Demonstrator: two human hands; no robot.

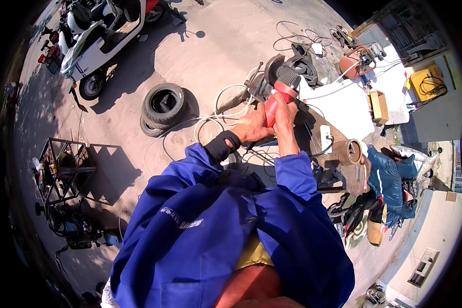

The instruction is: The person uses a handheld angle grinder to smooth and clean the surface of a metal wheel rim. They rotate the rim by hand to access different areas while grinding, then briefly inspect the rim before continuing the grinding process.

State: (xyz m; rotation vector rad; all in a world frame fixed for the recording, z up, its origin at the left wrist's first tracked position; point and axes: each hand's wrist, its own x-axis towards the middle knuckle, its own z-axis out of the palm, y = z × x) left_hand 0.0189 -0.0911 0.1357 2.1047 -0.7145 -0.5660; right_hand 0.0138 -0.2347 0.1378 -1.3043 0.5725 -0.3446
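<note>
Both my hands are on a red and dark grey angle grinder [271,109] in front of my chest. My right hand [285,117] wraps round its red body just below the dark grey end. My left hand [253,126], with a black band at the wrist, closes on its lower left side; some fingers are hidden. Beyond the tool stands a dark round disc or guard [274,68], beside a dark metal piece [257,87]. I cannot tell whether the tool touches the metal.
Pale hoses [222,97] loop over the ground near my left hand. Further left are stacked tyres [164,105], a metal frame [61,169] and a white scooter [105,49]. On the right are a workbench [362,177] with a brown cylinder [353,151], and a reddish compressor tank [349,66].
</note>
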